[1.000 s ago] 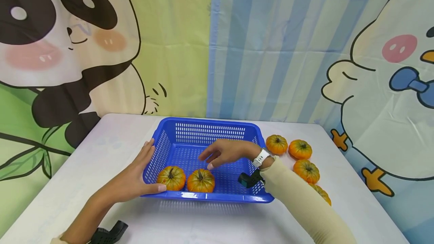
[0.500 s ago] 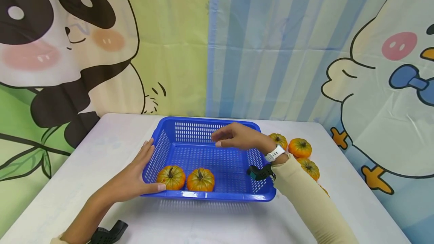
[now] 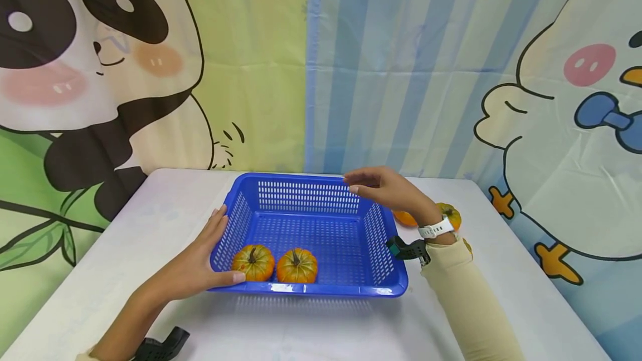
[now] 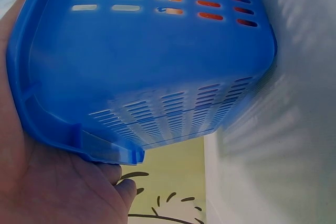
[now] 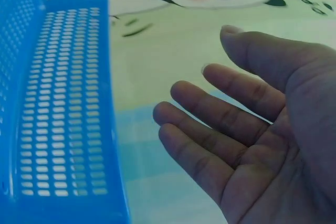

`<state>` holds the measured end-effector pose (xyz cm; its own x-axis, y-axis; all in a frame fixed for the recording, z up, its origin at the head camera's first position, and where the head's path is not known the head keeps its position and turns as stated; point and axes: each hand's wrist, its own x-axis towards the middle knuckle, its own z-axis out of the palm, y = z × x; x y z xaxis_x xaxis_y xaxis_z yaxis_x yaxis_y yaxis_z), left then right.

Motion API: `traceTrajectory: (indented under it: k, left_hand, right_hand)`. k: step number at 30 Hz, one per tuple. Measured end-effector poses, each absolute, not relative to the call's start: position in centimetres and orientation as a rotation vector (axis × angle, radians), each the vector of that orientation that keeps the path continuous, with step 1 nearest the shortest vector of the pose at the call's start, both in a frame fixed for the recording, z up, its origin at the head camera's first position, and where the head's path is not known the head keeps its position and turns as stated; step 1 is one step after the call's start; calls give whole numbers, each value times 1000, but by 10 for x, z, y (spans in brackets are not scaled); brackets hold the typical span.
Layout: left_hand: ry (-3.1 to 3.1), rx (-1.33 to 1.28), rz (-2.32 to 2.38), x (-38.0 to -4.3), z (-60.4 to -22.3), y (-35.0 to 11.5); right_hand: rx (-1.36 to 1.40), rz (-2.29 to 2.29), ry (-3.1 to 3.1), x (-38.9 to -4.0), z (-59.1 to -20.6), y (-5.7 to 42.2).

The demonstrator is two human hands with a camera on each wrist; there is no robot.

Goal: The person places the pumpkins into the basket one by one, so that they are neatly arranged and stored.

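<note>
"Which hand's nearer the loose pumpkins (image 3: 451, 212)?"
"Your right hand (image 3: 390, 189), empty and loosely spread; they lie to its right on the table (image 3: 321, 327), beside the basket (image 3: 346, 291). Your left hand (image 3: 198, 269) spreads against the basket's side."

Person in cream long sleeves (image 3: 463, 291): bare R hand (image 3: 388, 187) w/ white wristband (image 3: 435, 228) & angular blk. cam unit (image 3: 413, 249), teal patch (image 3: 393, 247) on it; bare L hand (image 3: 198, 263) w/ blk. unit (image 3: 161, 345).
</note>
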<state>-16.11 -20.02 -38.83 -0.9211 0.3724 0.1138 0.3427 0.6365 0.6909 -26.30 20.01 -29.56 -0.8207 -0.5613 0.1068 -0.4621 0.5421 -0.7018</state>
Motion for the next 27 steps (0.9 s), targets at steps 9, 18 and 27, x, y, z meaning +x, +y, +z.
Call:
traceTrajectory:
  k: [9, 18, 27]
  left_hand:
    - [2810, 626, 1172, -160, -386, -201]
    - [2803, 613, 1163, -161, -386, -201]
    - [2814, 610, 1161, -161, -389, -200]
  right_hand:
    - [-690, -1379, 2733, -255, -307, 233]
    - [-516, -1475, 2836, -260, -334, 260]
    - [-427, -1547, 2919, -264, -354, 271]
